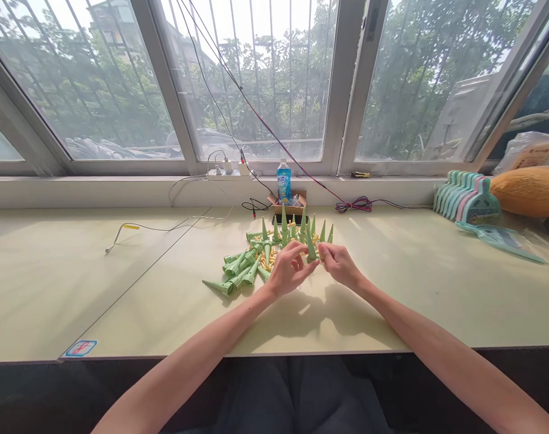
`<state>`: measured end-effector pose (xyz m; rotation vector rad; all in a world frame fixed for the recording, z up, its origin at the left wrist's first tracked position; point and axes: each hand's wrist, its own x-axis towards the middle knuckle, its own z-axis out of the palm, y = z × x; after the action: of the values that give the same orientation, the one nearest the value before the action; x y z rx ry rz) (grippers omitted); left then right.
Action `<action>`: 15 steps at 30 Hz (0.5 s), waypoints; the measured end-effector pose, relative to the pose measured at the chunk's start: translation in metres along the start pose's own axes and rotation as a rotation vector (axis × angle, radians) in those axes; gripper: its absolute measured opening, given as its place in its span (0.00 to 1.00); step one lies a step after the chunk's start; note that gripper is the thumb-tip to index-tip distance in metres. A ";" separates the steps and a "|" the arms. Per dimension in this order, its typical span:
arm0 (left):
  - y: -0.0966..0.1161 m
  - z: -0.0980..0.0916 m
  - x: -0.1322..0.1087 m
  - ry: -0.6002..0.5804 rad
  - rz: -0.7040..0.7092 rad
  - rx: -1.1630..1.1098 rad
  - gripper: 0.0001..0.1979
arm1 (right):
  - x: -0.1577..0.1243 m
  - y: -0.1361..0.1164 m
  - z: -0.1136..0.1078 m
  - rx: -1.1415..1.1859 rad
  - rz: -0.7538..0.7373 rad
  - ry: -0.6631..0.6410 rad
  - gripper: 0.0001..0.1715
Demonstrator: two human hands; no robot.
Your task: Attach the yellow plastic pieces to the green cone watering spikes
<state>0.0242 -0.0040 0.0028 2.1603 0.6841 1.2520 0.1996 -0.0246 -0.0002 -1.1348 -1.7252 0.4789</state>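
Note:
A green plastic watering spike (311, 247) stands point up between the thumb and fingers of my left hand (288, 270), which is closed on it. My right hand (340, 265) is pinched at the spike's right side. A bit of yellow shows at its fingertips, like the small yellow plastic pieces (267, 258) on the table, though the fingers cover most of it. Several more green spikes (238, 268) lie in a pile left of my hands. Behind my hands, a group of green spikes (284, 228) stands upright, with yellow pieces scattered among them.
Behind the spikes, a blue-labelled bottle (284, 182) stands at a small cardboard box (296, 204). A power strip (229, 173) and a coiled red-black cable (354, 205) are near the window. Pastel dustpan-like tools (468, 196) and an orange object (530, 190) occupy the table's right end.

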 end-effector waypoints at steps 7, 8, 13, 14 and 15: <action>-0.010 0.007 0.001 0.061 0.108 0.077 0.11 | 0.001 0.005 0.003 0.072 0.031 -0.005 0.29; -0.010 0.007 0.001 0.071 0.111 0.085 0.11 | 0.001 0.005 0.003 0.078 0.034 0.005 0.29; -0.003 0.005 0.003 0.107 0.020 0.056 0.16 | 0.001 0.006 0.003 0.072 0.035 0.101 0.28; -0.001 0.005 0.003 0.112 -0.021 0.018 0.17 | 0.001 0.007 0.003 0.067 0.031 0.120 0.28; 0.001 0.005 0.004 0.114 -0.071 -0.030 0.17 | 0.001 0.007 0.002 0.062 0.027 0.135 0.27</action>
<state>0.0304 -0.0029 0.0035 2.0348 0.7773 1.3469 0.2007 -0.0203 -0.0060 -1.1216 -1.5704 0.4588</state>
